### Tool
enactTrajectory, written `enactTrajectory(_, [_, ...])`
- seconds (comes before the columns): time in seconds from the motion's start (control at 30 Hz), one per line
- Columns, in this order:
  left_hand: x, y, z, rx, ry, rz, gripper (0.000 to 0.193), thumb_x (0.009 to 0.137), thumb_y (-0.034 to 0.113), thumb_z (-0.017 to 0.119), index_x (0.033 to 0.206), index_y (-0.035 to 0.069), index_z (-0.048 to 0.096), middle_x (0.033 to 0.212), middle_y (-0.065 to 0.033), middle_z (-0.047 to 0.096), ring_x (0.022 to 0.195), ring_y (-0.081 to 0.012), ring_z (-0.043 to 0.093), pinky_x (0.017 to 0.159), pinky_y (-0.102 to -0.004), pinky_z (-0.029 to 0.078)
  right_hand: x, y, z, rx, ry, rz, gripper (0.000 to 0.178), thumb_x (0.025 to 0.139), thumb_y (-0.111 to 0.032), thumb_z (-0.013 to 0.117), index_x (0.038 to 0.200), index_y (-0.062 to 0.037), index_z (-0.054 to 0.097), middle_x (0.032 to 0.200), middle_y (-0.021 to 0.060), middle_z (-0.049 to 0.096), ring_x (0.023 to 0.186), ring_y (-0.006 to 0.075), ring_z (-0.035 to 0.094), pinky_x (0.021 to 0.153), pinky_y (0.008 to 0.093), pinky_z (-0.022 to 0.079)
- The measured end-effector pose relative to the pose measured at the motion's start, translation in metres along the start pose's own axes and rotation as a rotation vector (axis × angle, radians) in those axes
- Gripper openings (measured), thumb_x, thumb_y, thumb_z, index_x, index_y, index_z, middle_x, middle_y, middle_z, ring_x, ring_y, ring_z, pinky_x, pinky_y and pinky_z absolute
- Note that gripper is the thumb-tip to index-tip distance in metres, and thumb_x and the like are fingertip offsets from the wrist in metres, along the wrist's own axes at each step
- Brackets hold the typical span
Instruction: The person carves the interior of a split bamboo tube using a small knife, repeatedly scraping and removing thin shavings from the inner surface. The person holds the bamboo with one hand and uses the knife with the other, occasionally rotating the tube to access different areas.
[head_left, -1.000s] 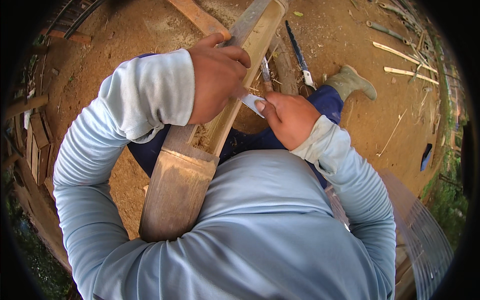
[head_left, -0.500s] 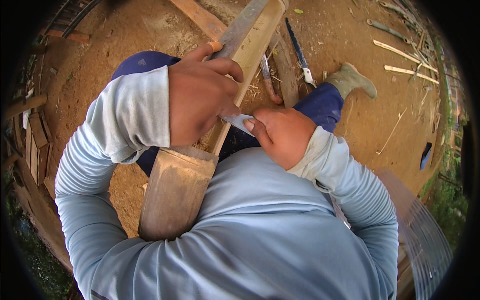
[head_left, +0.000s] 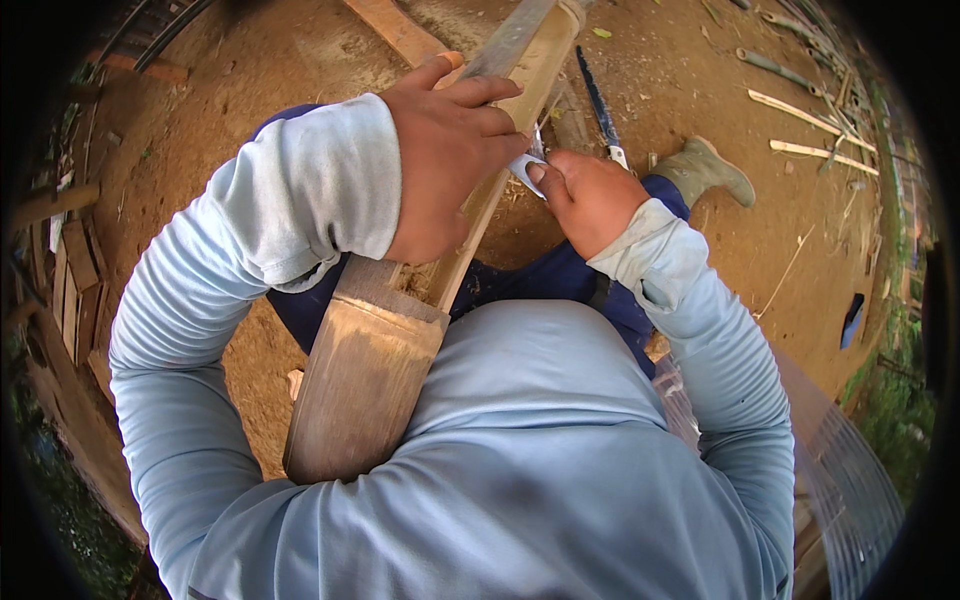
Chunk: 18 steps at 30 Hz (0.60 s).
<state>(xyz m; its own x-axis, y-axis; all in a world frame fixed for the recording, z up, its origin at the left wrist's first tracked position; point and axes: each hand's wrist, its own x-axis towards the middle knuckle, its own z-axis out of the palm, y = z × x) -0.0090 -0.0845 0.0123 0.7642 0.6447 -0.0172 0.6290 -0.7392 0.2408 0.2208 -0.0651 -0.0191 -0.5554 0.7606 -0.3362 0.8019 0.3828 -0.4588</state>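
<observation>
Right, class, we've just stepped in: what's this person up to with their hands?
A seated person is working a long split bamboo pole propped against their body. The left hand grips the pole from above, while the right hand presses a small blade to its edge. A saw and bamboo strips lie on the dirt ground.

I identify an outdoor bamboo-working yard: bare dirt ground [head_left: 250, 120], split bamboo strips [head_left: 800, 105] scattered about, stacked planks [head_left: 70, 290] at the edge.
</observation>
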Motion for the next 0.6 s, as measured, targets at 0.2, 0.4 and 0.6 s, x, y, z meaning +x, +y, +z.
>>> enactTrajectory(0.2, [-0.001,0.003,-0.001,-0.068,-0.024,0.023,0.060,0.057,0.009,0.061,0.116,0.003,0.068,0.112,-0.0138,0.062,0.139,-0.0353,0.041,0.114,-0.0636,0.026,-0.012,-0.017,0.006,-0.001,-0.073,-0.028,0.037,0.102,-0.029,0.045,0.092,-0.0001,0.066,0.081,0.0253,0.067,0.079,0.0452,0.065,0.076,0.0536,0.051])
enactTrajectory(0.4, [-0.015,0.008,0.000,-0.185,0.022,0.085,0.053,0.056,0.010,0.060,0.107,0.003,0.073,0.095,-0.0119,0.062,0.131,-0.0363,0.047,0.107,-0.0612,0.032,-0.027,-0.032,0.008,0.015,-0.101,-0.022,0.037,0.102,-0.030,0.046,0.093,-0.0008,0.066,0.080,0.0244,0.068,0.078,0.0446,0.066,0.075,0.0527,0.052])
enactTrajectory(0.6, [-0.020,0.007,0.003,-0.245,0.051,0.122,0.056,0.055,0.012,0.060,0.109,0.002,0.073,0.094,-0.0118,0.062,0.131,-0.0383,0.048,0.108,-0.0653,0.029,-0.036,-0.035,0.013,0.027,-0.059,-0.038,0.034,0.102,-0.028,0.048,0.092,-0.0005,0.066,0.080,0.0243,0.068,0.078,0.0446,0.067,0.074,0.0526,0.052])
